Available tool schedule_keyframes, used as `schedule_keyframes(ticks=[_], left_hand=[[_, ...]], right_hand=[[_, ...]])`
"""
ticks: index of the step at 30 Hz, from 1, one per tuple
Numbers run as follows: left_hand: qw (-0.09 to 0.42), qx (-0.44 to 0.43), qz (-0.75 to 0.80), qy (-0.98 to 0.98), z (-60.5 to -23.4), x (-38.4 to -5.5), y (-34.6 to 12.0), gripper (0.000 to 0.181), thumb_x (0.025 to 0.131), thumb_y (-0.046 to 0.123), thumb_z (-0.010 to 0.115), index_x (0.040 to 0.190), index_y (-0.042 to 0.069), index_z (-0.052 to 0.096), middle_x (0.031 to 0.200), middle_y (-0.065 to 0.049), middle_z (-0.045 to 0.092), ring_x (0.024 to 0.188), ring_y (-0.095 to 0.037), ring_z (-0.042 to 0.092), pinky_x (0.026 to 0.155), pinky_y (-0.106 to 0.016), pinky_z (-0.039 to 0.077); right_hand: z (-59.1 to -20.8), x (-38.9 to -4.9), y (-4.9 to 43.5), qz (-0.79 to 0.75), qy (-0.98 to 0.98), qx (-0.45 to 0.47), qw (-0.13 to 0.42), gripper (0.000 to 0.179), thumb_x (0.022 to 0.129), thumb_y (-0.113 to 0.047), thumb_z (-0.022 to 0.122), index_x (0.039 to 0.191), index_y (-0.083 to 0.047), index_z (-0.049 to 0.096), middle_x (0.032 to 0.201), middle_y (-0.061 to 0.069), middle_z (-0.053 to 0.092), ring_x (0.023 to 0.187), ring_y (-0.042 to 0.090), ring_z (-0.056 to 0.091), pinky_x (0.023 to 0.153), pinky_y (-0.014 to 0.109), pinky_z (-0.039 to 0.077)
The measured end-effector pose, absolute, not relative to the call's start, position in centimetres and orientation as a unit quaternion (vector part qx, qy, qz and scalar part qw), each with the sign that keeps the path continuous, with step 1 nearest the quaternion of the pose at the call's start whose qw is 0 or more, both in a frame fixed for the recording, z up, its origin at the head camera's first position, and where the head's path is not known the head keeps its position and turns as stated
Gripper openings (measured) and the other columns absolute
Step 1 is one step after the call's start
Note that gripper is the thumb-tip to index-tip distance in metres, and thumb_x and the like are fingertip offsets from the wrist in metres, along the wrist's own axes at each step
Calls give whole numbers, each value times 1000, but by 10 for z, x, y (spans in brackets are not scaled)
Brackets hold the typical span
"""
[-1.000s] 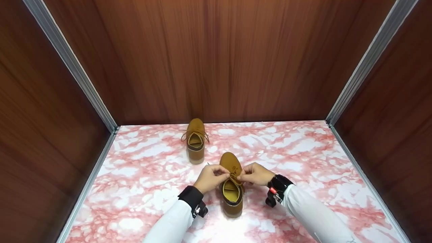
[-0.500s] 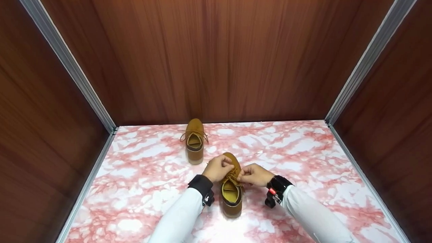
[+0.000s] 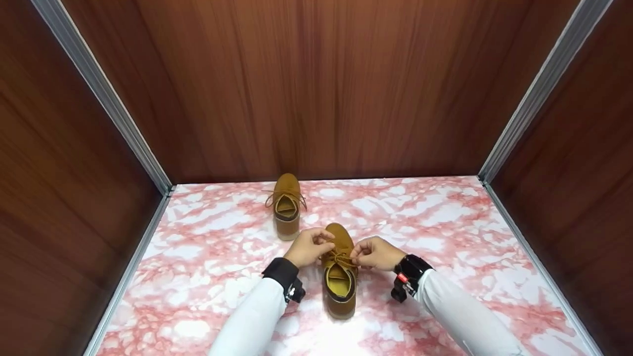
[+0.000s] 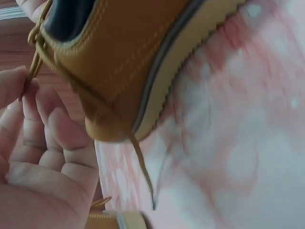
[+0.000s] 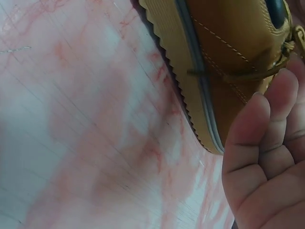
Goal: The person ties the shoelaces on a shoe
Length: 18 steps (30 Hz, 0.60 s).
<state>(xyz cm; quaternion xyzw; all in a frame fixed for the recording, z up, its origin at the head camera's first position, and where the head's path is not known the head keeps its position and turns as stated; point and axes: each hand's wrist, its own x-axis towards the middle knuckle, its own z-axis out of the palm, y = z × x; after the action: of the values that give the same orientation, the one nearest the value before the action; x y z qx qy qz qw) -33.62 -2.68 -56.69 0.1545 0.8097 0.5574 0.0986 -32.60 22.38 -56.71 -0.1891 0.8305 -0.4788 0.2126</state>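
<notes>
A tan lace-up shoe (image 3: 341, 307) stands on the marbled surface, its toe pointing away from me. Its brown shoelace (image 4: 88, 88) is looped and knotted over the tongue, and one end hangs down the shoe's side in the left wrist view. My left hand (image 3: 306, 248) pinches a loop of that lace between thumb and index finger, left of the knot. On the other side, my right hand (image 3: 379, 254) pinches the lace close to the knot; its fingertips are partly out of frame in the right wrist view, where the other fingers (image 5: 247, 125) lie curled beside the shoe.
A matching tan shoe (image 3: 287, 226) with a tied lace stands farther back on the left, near the back wall. Brown wood-look panels (image 3: 316, 89) enclose the red-and-white surface (image 3: 425, 207) at the back and sides, with metal strips along the corners.
My left hand moved forward and right over the lace, then drew back a little to the left, where it now holds the loop. My right hand has barely moved; both shoes stay in place.
</notes>
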Motion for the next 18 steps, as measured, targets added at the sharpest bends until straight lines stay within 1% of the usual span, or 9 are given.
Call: schedule_keyframes(ticks=[2,3,5,8,9,11,15,17,18], left_hand=[[91,171,544,816,-565,-336,-31,21,93,10,77,112,2,75,83,-1,65,71,-7,57,60,-21,53],[85,180,537,820,-564,-335,-33,21,92,10,78,111,2,75,85,-3,66,73,-7,58,64,-20,53],[77,192,522,827,-563,-335,-38,20,90,10,80,108,3,76,87,-6,69,76,-6,58,69,-18,51],[69,200,506,836,-560,-334,-43,20,87,10,83,104,3,77,87,-8,72,76,-6,60,70,-18,51],[65,202,499,840,-559,-334,-45,20,86,10,84,102,3,77,87,-7,73,75,-5,60,70,-18,52],[57,208,481,850,-559,-333,-47,18,84,10,85,100,3,78,85,-6,74,74,-4,60,70,-18,52],[42,228,445,865,-558,-332,-51,15,84,9,86,96,5,79,83,-5,76,73,-3,61,70,-19,52],[37,239,433,869,-558,-332,-53,13,84,8,85,96,5,79,83,-6,77,73,-4,63,71,-19,53],[35,242,428,870,-559,-331,-53,13,84,8,85,95,5,79,83,-6,78,73,-5,63,71,-20,54]], right_hand=[[-564,-327,226,-472,834,-194,210,15,91,-4,65,100,2,75,87,18,74,62,5,56,59,20,49],[-563,-327,226,-468,836,-196,209,15,92,-4,65,101,2,76,87,17,74,63,5,56,59,19,49],[-560,-327,227,-458,841,-202,204,15,94,-7,66,102,1,77,84,12,73,63,5,55,58,18,48],[-557,-328,227,-442,850,-209,193,15,97,-10,67,102,0,77,77,1,69,62,6,54,57,17,46],[-556,-328,227,-437,854,-211,189,15,98,-11,68,101,0,77,75,0,68,62,6,54,57,17,46],[-555,-328,227,-429,859,-211,181,15,98,-11,69,98,2,76,74,2,67,61,7,54,57,17,46],[-555,-328,229,-415,872,-201,164,18,98,-13,70,92,4,73,75,10,69,62,8,56,59,18,48],[-554,-328,230,-406,879,-198,152,18,98,-13,70,89,2,71,75,12,70,63,7,56,59,19,49],[-554,-327,231,-400,884,-195,146,18,98,-13,70,87,1,71,74,11,69,63,7,56,59,20,49]])
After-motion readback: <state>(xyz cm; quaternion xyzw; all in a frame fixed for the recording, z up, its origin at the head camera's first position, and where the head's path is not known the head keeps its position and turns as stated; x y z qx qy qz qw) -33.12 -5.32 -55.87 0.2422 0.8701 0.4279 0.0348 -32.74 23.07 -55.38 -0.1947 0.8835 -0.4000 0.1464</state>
